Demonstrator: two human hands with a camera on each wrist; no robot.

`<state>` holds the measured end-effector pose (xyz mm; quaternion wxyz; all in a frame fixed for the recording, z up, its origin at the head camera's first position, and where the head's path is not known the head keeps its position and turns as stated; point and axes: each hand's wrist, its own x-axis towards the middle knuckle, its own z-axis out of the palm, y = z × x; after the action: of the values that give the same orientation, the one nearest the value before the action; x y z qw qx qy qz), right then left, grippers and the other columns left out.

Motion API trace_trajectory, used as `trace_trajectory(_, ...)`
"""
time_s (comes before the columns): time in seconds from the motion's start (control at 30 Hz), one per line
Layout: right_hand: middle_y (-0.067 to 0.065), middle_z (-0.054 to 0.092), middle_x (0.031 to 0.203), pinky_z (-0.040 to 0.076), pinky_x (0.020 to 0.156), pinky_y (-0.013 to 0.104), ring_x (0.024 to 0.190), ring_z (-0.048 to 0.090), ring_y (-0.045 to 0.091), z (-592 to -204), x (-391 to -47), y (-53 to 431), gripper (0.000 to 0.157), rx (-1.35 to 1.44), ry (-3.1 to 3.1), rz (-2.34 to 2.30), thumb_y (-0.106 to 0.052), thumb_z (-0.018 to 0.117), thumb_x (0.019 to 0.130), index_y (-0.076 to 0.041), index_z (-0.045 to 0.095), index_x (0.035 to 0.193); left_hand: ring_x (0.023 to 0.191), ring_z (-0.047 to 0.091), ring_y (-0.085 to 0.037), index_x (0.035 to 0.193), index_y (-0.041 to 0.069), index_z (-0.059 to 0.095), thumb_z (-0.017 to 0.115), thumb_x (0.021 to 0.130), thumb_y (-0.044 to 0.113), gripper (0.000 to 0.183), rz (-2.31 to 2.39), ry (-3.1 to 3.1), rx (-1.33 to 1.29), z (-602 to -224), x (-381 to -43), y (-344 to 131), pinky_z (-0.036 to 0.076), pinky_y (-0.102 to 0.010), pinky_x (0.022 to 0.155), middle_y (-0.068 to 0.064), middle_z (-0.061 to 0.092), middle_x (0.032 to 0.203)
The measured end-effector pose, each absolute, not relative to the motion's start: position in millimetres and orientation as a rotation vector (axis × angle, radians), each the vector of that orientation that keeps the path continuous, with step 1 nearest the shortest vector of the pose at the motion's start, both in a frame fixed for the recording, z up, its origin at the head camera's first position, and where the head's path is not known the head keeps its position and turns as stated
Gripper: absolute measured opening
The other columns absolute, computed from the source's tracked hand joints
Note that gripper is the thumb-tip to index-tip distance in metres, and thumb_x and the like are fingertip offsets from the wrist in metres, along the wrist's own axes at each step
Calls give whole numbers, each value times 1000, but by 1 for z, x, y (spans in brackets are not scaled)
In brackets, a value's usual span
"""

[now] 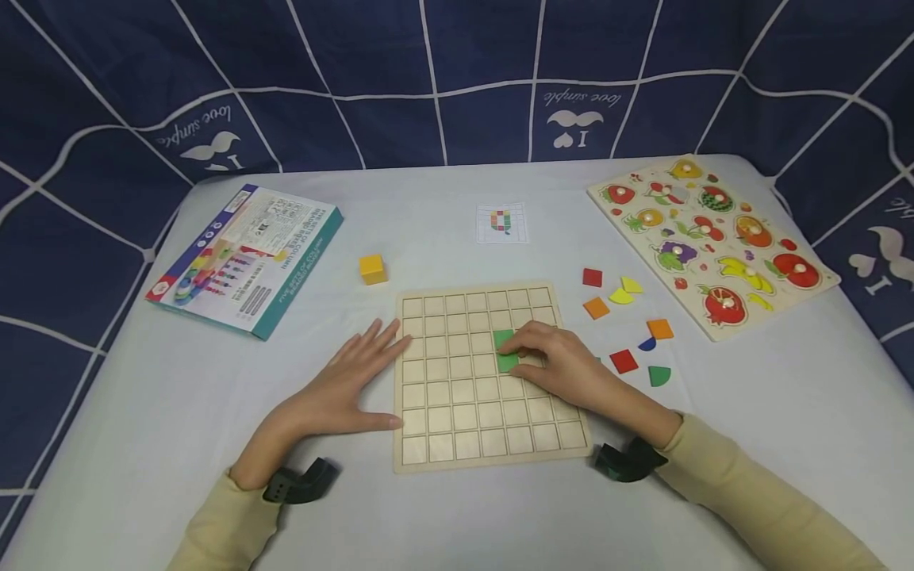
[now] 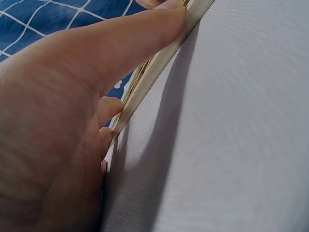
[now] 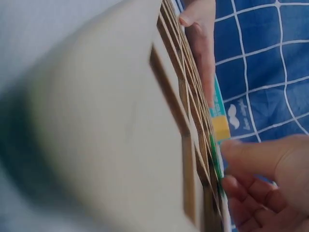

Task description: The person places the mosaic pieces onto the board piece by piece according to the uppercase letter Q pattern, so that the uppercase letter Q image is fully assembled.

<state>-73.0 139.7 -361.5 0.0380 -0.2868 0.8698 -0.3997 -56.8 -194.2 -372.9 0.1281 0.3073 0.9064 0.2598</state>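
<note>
A wooden grid board (image 1: 443, 412) lies flat on the white table. My left hand (image 1: 343, 388) is spread at its left edge, fingertips and thumb (image 2: 164, 29) touching the rim. Over the board's right half, my right hand (image 1: 564, 365) has its thumb and index finger at opposite edges of a green square tile (image 1: 507, 363), pinching it at its cell. Directly above that one sits another green square tile (image 1: 503, 339) in its own cell. In the right wrist view, the green tiles (image 3: 214, 154) appear as a thin strip beside the fingertips.
Right of the board lie several loose pieces, including a red square (image 1: 624, 362), an orange square (image 1: 596, 308) and a green quarter-circle (image 1: 659, 376). A pattern card (image 1: 502, 224) lies behind the board. Around it are a yellow cube (image 1: 373, 270), a boxed toy (image 1: 250, 258) and a fruit puzzle (image 1: 714, 246).
</note>
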Motion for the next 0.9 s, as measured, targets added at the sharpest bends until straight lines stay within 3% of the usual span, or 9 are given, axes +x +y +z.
trace_trajectory(0.27,-1,63,92,46,68,27,80,53,13,-346,-78,184,28,-885,2732,-1297,0,76,76,-9,70,102,140,-6,-23,150,16,21,75,70,53,104,739,2625,869,-372,-57,-193,-2,-43,110,-4,4,156)
trace_trajectory(0.6,-7,58,84,41,57,19,72,48,9,-352,-69,251,29,-674,2859,-1097,-1,76,76,-11,71,102,140,-7,-22,151,16,20,75,71,53,104,730,2626,870,-373,-58,-195,-3,-43,110,-3,2,156)
trace_trajectory(0.9,-6,59,93,40,64,15,79,48,8,-363,-61,270,31,-605,2865,-995,-1,78,73,-11,72,102,140,-8,-21,151,17,20,75,70,54,104,728,2624,858,-373,-57,-194,-3,-43,110,-2,2,156)
